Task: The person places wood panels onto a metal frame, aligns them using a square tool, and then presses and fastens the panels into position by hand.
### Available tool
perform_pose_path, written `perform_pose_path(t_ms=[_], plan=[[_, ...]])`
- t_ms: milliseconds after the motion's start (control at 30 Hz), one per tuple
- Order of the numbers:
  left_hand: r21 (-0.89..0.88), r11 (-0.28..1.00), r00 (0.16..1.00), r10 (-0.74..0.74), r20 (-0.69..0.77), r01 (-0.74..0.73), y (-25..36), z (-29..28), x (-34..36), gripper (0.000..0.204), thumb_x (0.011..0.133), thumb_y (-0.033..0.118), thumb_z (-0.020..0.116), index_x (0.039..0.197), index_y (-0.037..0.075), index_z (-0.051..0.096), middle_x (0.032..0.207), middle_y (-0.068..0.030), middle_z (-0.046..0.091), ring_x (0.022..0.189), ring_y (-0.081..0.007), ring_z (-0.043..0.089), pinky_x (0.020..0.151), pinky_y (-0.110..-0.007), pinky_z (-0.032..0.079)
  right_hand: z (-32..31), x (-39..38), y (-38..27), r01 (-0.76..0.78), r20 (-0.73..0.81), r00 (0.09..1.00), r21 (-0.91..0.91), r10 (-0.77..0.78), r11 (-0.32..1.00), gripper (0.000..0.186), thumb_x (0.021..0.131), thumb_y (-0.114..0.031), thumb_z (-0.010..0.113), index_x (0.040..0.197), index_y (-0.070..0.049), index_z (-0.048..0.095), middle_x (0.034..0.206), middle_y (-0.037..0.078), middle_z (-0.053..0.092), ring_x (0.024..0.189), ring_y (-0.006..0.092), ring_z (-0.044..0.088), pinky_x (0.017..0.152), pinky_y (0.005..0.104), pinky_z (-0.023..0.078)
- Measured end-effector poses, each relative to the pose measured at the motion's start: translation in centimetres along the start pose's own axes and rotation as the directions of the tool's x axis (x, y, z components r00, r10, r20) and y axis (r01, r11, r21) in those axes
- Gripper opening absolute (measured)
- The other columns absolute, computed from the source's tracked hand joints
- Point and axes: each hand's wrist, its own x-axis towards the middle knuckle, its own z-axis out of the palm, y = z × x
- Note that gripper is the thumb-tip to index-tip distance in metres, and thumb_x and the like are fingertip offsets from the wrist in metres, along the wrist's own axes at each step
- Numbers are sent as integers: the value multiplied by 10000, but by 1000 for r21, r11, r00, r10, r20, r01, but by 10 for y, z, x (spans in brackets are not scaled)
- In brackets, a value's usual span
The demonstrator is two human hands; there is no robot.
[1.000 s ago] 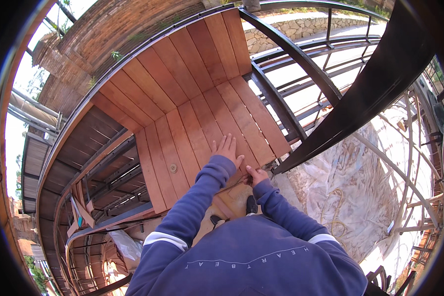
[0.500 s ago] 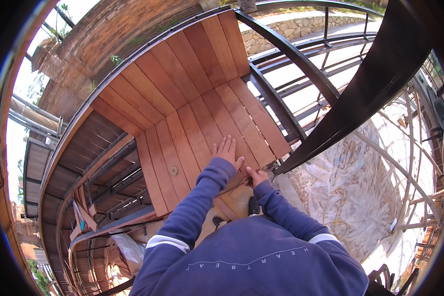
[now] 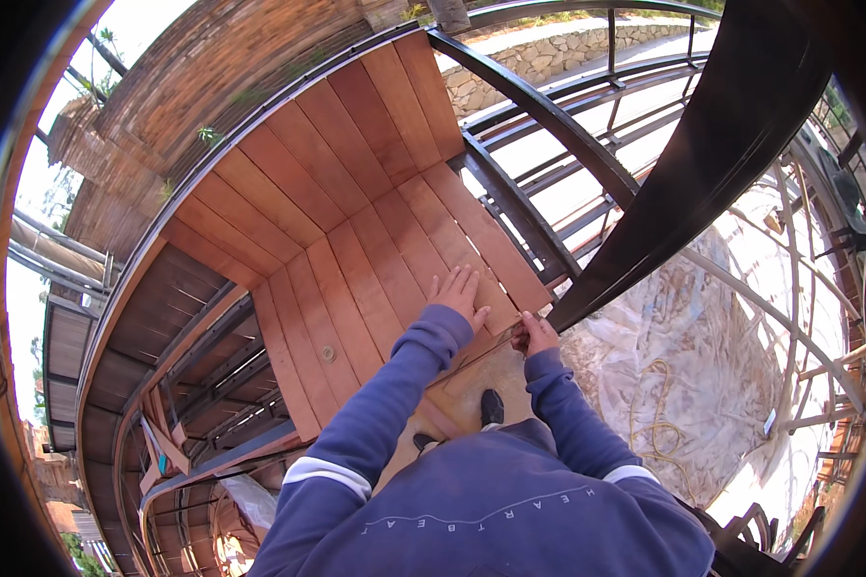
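Observation:
My left hand (image 3: 457,293) lies palm down on the reddish wooden seat planks (image 3: 375,279), fingers spread, near their front edge toward the right. My right hand (image 3: 534,332) is at that edge beside the rightmost plank (image 3: 493,240), fingers curled and pinched on something small that I cannot make out. A small round tan disc (image 3: 328,354) lies on a plank to the left. More reddish boards (image 3: 322,135) form a curved back along the seat's far side.
A wide black steel beam (image 3: 693,173) runs close by on the right, beside open metal framing (image 3: 539,101). Below are a crumpled pale sheet (image 3: 702,346) and a yellow hose (image 3: 656,452). Darker planked sections (image 3: 164,346) curve away at left; my shoe (image 3: 493,407) shows beneath the seat.
My right hand has moved rightward along the front edge toward the rightmost plank. My left hand has shifted a little right. The bench sits slightly further left in the view.

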Motion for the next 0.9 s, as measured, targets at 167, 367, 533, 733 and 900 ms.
perform_pose_path(t_ms=[167,367,533,733,900], plan=[[29,998,999,48,1,-48,5,5,36,633,818,374,507,1318,39,312,1396,-104,273,1303,-246,222,1062,-472,150,-2,14,-4,28,-22,999,-14,-28,1000,242,846,-292,566,793,-58,542,614,31,558,472,110,526,448,235,449],[60,997,998,46,37,-49,9,7,50,638,820,389,498,1320,39,311,1408,-104,253,1304,-250,218,1059,-472,160,-4,15,-5,44,-19,999,-43,-45,998,236,852,-277,561,788,-51,543,608,38,554,468,113,520,445,234,442],[32,998,997,57,47,-58,8,8,49,642,821,386,494,1325,38,302,1415,-107,237,1308,-250,207,1064,-451,160,-6,18,-2,79,-21,997,-70,-81,994,254,849,-291,562,803,-42,544,618,45,556,471,119,523,442,236,438],[29,999,1000,-19,16,19,1,6,43,704,816,421,489,1345,24,248,1426,-131,196,1318,-268,177,1068,-434,159,-7,12,4,52,104,994,-72,-44,996,269,831,-295,589,823,-29,547,645,60,580,491,128,541,466,242,455],[42,992,993,-117,17,116,-6,-2,35,762,802,464,498,1353,15,223,1430,-135,181,1327,-270,148,1073,-410,151,5,-1,9,-16,142,990,-76,26,997,259,807,-262,628,810,-12,558,673,78,600,528,141,561,512,253,473]])
